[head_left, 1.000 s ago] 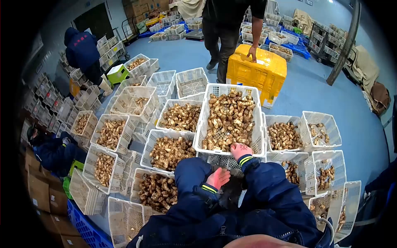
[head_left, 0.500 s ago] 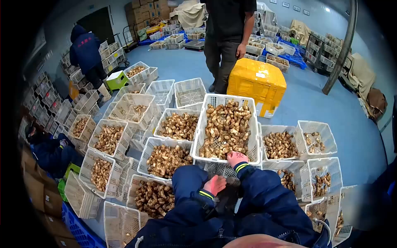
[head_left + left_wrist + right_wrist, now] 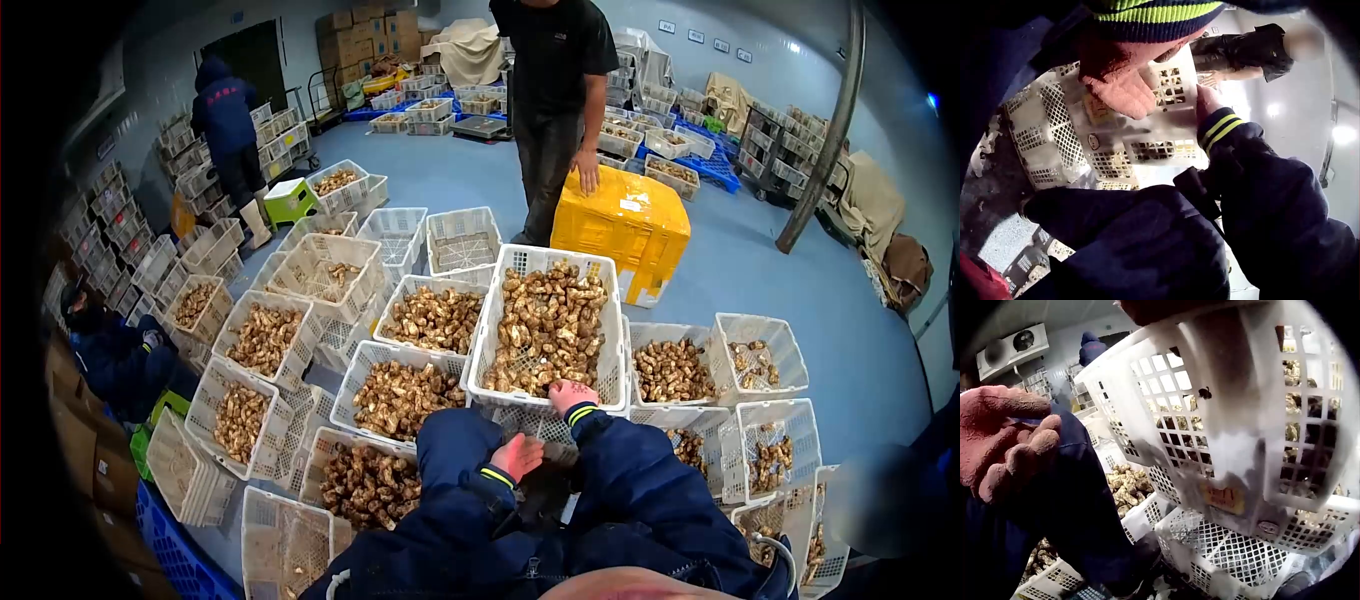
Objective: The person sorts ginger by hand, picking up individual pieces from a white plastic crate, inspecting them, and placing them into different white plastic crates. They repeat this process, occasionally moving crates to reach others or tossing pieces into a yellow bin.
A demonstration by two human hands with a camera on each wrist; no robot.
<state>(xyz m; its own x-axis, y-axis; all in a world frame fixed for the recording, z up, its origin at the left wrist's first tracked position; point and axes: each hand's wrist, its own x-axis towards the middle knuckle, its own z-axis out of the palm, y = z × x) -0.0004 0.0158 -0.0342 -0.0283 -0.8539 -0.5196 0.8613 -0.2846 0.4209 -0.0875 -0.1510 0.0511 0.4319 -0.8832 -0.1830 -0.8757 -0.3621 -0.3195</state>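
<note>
My right hand (image 3: pixel 572 396) grips the near rim of a white plastic crate (image 3: pixel 482 372), its fingers partly hidden there. Light-brown mushrooms (image 3: pixel 552 322) fill most of this crate, which stands raised above those around it. Its perforated near wall (image 3: pixel 1232 453) bears a small yellow label (image 3: pixel 1222 499) in the right wrist view. Just short of that wall, over my lap, my left hand (image 3: pixel 518 457) hovers with nothing in it. Its fingers (image 3: pixel 1038 434) look loosely bent in the right wrist view.
Crates of mushrooms flank me on the left (image 3: pixel 405 398) and right (image 3: pixel 675 370). Beyond the raised crate, a person in black (image 3: pixel 555 90) rests a hand on a yellow taped box (image 3: pixel 620 225). Two more people are at the left; a metal post (image 3: pixel 825 140) leans at the right.
The head view has tipped upward, showing more of the far room. The person in black has straightened and keeps a hand at the yellow box. My hands have barely moved.
</note>
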